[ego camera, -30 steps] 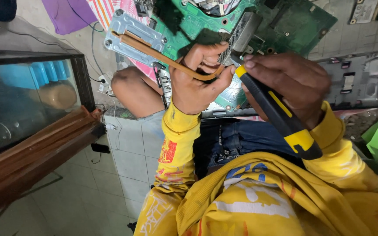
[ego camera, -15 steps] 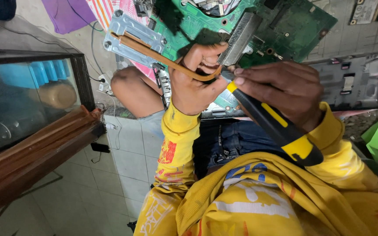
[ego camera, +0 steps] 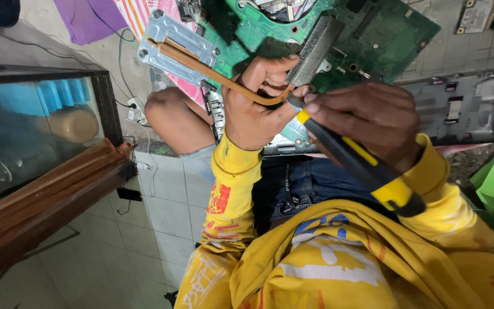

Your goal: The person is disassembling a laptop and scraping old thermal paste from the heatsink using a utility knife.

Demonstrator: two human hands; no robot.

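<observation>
Holding a copper heat pipe (ego camera: 212, 71) where it bends, the left hand (ego camera: 255, 106) has its grip clenched around the tube, thumb and fingers wrapped over it. The pipe runs from a silver mounting plate (ego camera: 170, 43) at the far left to a finned heat sink (ego camera: 314, 48) that rises just beyond the fingertips. Behind these lies a green circuit board (ego camera: 373, 34), far in the scene, partly covered by the cooler.

Just right of the left hand, the right hand (ego camera: 370, 117) has its grip closed on a black and yellow screwdriver (ego camera: 361, 163). The handle slants down to the near right over a yellow sleeve (ego camera: 447, 194); the tip end points up left and meets the pipe's bend beside the left thumb, though the tip itself is too hidden to tell what it touches.

A grey laptop casing (ego camera: 464, 106) lies at the right. At the left stands a glass cabinet (ego camera: 35, 126) with a wooden edge, and a bare knee (ego camera: 172, 120) rests above the tiled floor (ego camera: 155, 229).
</observation>
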